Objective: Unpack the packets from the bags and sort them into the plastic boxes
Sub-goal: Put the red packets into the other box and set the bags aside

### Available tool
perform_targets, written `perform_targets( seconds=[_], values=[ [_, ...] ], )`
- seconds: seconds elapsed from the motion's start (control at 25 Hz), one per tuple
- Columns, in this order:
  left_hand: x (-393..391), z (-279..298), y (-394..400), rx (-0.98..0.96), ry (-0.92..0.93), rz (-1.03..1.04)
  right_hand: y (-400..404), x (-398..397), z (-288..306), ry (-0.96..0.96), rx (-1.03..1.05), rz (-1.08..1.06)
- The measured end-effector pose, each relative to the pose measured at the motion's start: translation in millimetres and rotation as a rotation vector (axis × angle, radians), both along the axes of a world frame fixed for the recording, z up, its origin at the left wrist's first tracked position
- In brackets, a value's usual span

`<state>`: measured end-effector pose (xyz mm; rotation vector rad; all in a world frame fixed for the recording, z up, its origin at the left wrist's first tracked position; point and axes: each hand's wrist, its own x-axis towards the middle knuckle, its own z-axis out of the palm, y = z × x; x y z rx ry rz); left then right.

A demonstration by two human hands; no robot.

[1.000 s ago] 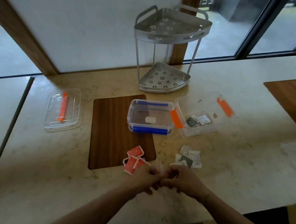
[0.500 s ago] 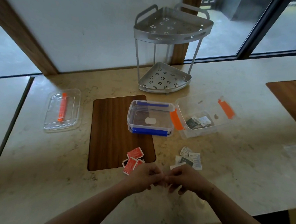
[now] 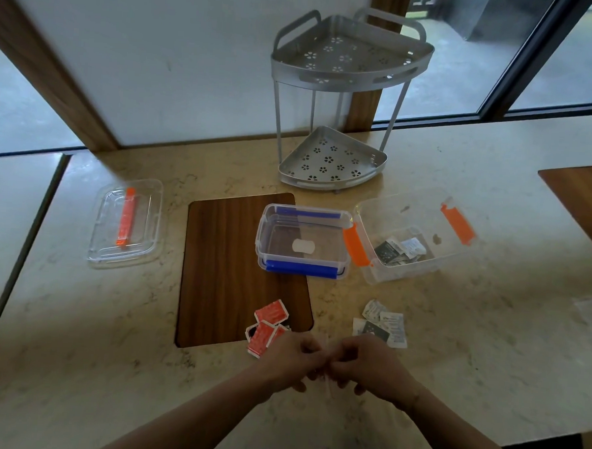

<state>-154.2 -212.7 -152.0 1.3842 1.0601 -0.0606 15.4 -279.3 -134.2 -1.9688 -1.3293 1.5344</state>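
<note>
Orange marks the clip on the loose lid [image 3: 126, 223] at nine o'clock. Red packets [image 3: 267, 325] lie at eleven o'clock of the left hand [image 3: 289, 359], touching it. The left hand and the right hand [image 3: 366, 363] meet, both pinching something thin and see-through; I think it is a bag being opened, but I cannot tell. Next, pull it apart gently and tip the packets out. Grey packets [image 3: 383, 323] lie just beside the right hand at twelve o'clock. The blue-clip box [image 3: 302, 240] and orange-clip box [image 3: 414, 239] wait further up.
</note>
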Motion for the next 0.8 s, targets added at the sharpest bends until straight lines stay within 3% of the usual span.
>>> perform_targets(
  seconds=[0.16, 0.56, 0.8],
  values=[
    [3, 1, 1, 0.012, 0.018, -0.010, -1, -3, -5, -0.058, 0.043, -0.001],
    [-1, 3, 11, -0.103, -0.001, 0.004, 2, 3, 2, 0.062, -0.021, -0.039],
    [-6, 1, 16, -0.012, -0.030, -0.132, 7, 7, 1, 0.071, -0.079, 0.035]
  ],
)
